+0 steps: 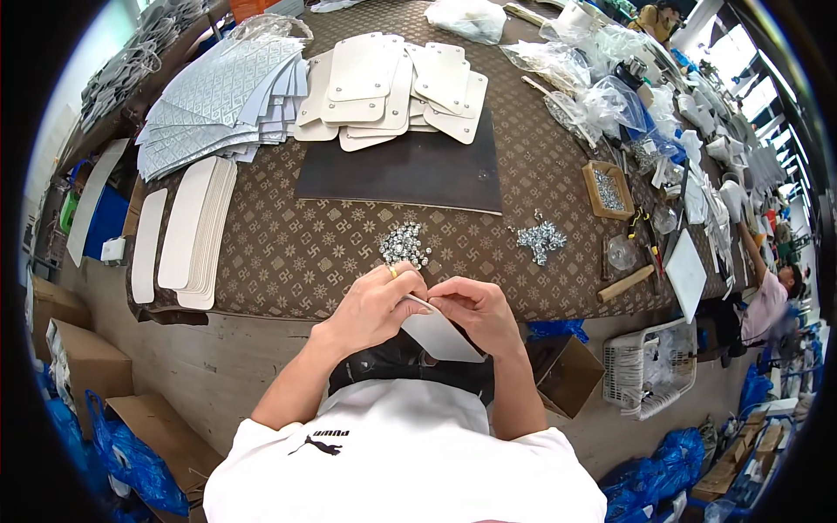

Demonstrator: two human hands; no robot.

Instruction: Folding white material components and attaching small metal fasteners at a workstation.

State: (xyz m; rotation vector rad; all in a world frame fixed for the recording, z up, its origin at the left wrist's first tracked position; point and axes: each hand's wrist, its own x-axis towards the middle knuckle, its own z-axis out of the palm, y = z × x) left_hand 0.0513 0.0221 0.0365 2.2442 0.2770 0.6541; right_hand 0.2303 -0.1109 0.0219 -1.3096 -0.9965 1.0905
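Above my lap, at the table's near edge, I hold a white rounded panel tilted between both hands. My left hand pinches its upper left corner, a ring on one finger. At the corner beside it, the fingers of my right hand are pressed together; any small part between the fingertips is hidden. Just past my left hand lies a pile of round silver studs. Farther right is a second pile of small silver metal pieces. Beyond, white panels with silver studs at their corners are heaped up.
A dark board lies under the heap. On the left are stacked plain white strips and fanned patterned sheets. To the right sit a tray of metal bits, a wooden-handled hammer and a white basket. Another person is far right.
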